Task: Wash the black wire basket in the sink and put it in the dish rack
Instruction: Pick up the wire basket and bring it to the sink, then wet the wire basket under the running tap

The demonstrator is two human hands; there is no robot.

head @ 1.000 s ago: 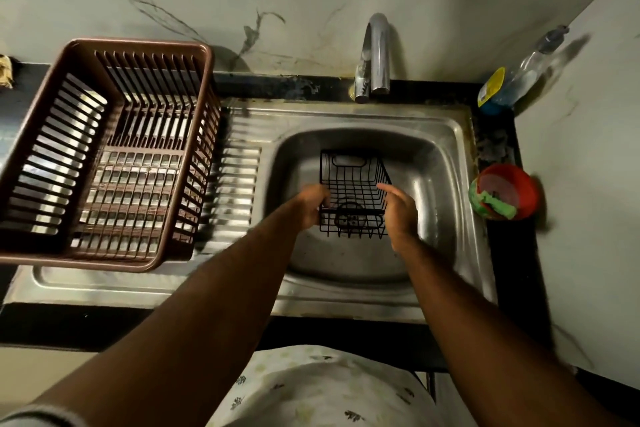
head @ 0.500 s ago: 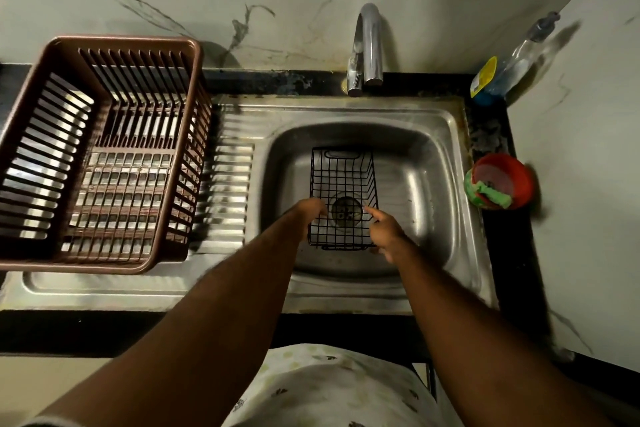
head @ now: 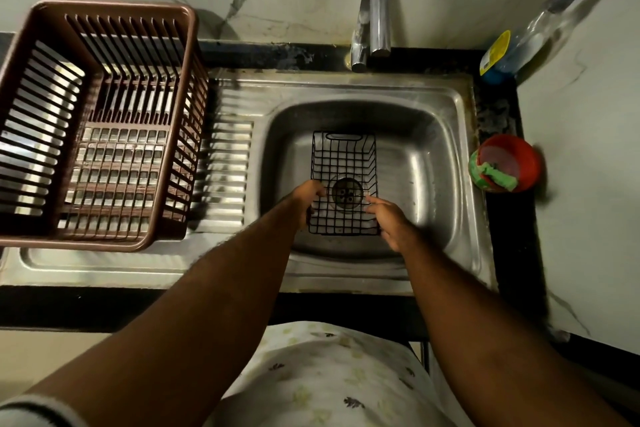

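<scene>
The black wire basket lies flat on the bottom of the steel sink, over the drain, its open side up. My left hand is curled over the basket's near left rim and grips it. On the near right rim rests my right hand, its fingers stretched and apart, only the fingertips touching the wire. The brown plastic dish rack stands empty on the drainboard at the left.
The tap arches over the back of the sink with no water running. A red cup with a green scrubber sits on the right ledge. A dish-soap bottle leans in the back right corner.
Both hands have lowered the basket from above the sink floor onto the drain. My right hand's fingers have loosened on the rim.
</scene>
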